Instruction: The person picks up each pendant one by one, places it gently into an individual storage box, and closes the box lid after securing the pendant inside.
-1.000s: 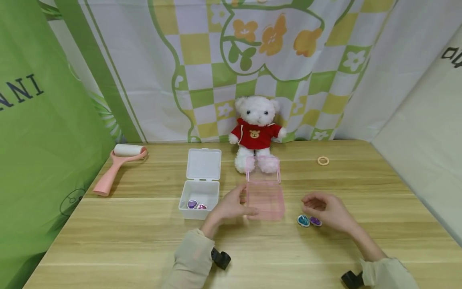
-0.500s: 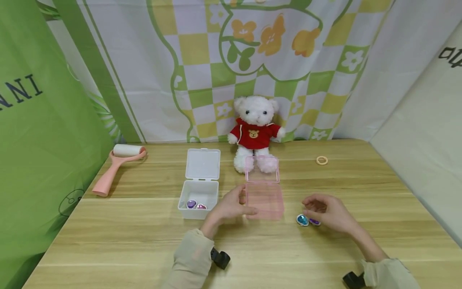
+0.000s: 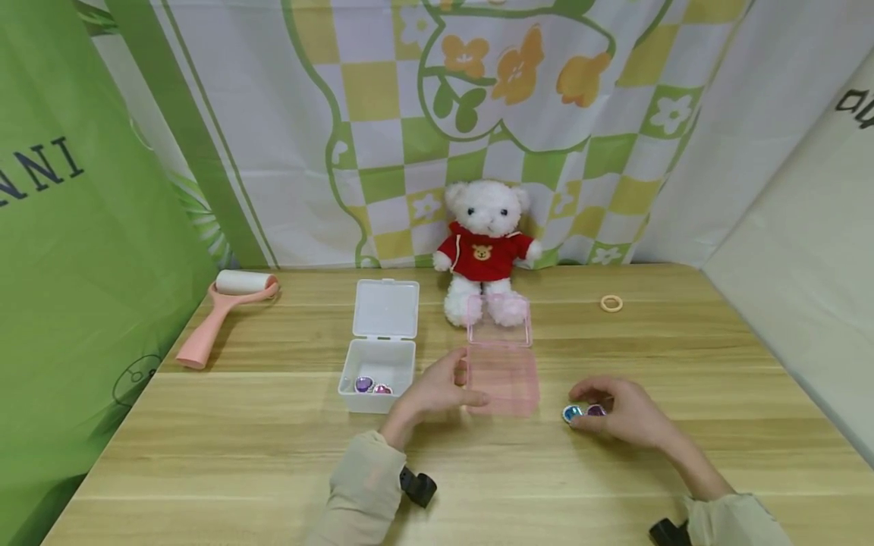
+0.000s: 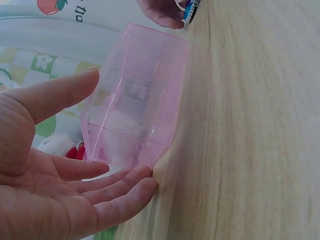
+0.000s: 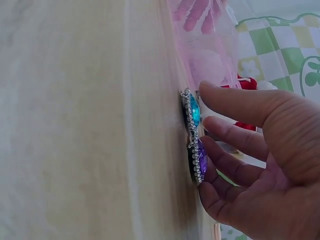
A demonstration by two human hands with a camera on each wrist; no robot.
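My left hand (image 3: 437, 388) is at the left side of the pink transparent box (image 3: 504, 381), whose lid stands raised at the back. In the left wrist view, the thumb and fingers are spread, with the fingertips at the box's wall. My right hand (image 3: 631, 413) is low over two rhinestone-rimmed gems on the table, a teal gem (image 5: 194, 111) and a purple gem (image 5: 202, 159), which lie side by side. Its thumb and loosely bent fingers are around them, without a plain pinch. A purple gem (image 3: 364, 385) and a pink gem (image 3: 383, 390) lie in the white box (image 3: 378, 403).
A white teddy bear (image 3: 483, 254) in a red hoodie sits behind the pink box. On the far left lies a pink-handled lint roller (image 3: 221, 311). A small beige ring (image 3: 611, 303) is at the back right. Fabric curtains (image 3: 375, 98) surround the wooden table (image 3: 273, 455).
My right hand has come down lower over the teal and purple gems, with its thumb now partly in front of them. My left hand stays beside the pink box.
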